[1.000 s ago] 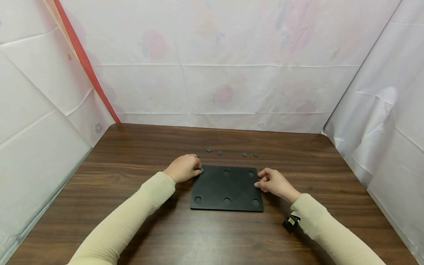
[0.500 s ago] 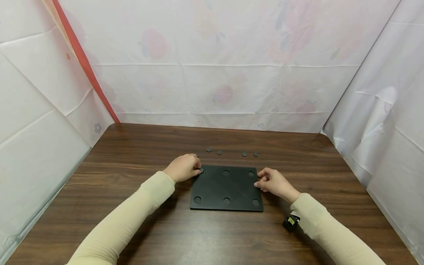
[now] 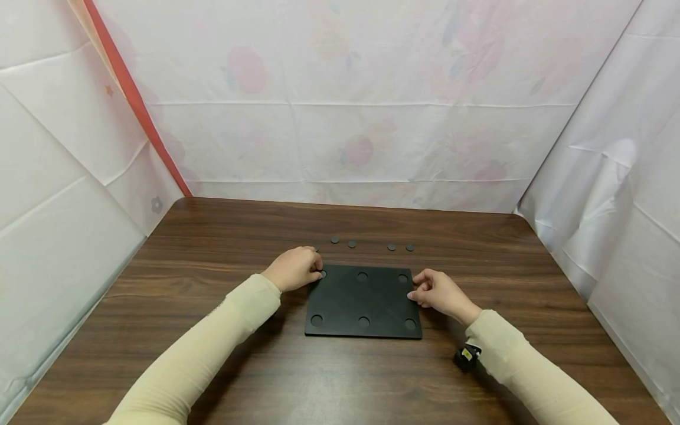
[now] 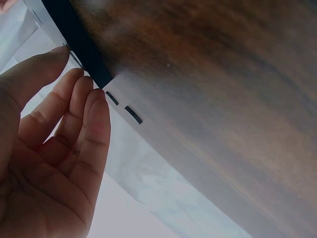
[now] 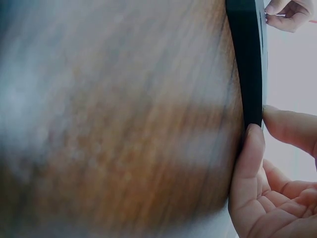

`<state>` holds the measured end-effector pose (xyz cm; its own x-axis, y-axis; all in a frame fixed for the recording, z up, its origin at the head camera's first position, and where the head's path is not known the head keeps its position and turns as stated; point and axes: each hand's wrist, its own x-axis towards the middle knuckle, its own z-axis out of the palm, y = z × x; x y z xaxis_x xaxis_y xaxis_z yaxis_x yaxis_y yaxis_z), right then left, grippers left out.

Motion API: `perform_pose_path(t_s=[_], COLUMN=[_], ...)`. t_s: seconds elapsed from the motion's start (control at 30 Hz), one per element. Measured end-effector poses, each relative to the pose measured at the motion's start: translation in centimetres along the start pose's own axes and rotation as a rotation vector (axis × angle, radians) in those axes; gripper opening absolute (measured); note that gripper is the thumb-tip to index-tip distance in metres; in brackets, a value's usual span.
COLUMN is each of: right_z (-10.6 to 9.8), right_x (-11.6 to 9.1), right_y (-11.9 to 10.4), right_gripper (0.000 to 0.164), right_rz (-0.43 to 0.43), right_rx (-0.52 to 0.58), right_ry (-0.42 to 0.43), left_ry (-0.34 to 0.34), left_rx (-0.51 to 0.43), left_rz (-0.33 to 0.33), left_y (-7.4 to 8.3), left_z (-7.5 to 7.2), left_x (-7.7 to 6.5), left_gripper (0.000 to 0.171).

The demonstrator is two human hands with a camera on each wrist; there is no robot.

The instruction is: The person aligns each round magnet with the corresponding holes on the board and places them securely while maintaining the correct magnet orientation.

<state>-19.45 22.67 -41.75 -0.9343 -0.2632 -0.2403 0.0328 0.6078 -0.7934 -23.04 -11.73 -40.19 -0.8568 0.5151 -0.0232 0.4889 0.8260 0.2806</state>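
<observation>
A flat black board with round recesses lies on the table. At its back left corner, my left hand pinches a small dark disc at the recess there. The left wrist view shows the thumb and fingers of that left hand at the board's edge, around the thin disc. My right hand grips the right edge of the board. In the right wrist view, the thumb of the right hand is on the top face and a finger presses the side.
Behind the board lie loose dark discs: a pair at the left, another pair at the right, and one partly hidden by the left hand. The wooden table ends at a white patterned curtain.
Both hands stay almost in place. At the left fingertips the disc looks a little lower, more within the corner recess. The board and the loose discs have not moved.
</observation>
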Motion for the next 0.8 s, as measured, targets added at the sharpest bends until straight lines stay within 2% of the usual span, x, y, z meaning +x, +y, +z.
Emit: perform_pose_path(t_s=[0.53,0.8], right_z=[-0.02,0.0], right_x=[0.15,0.19], right_y=[0.12,0.13], right_gripper=[0.04,0.04], right_rz=[0.003,-0.001], right_rx=[-0.001,-0.011], right_ry=[0.002,0.009], left_ry=[0.01,0.034], left_rx=[-0.02,-0.073], left_rz=[-0.001,-0.027], left_y=[-0.16,-0.57], left_z=[0.12,0.0], left_x=[-0.09,-0.26], left_gripper=[0.013,0.022])
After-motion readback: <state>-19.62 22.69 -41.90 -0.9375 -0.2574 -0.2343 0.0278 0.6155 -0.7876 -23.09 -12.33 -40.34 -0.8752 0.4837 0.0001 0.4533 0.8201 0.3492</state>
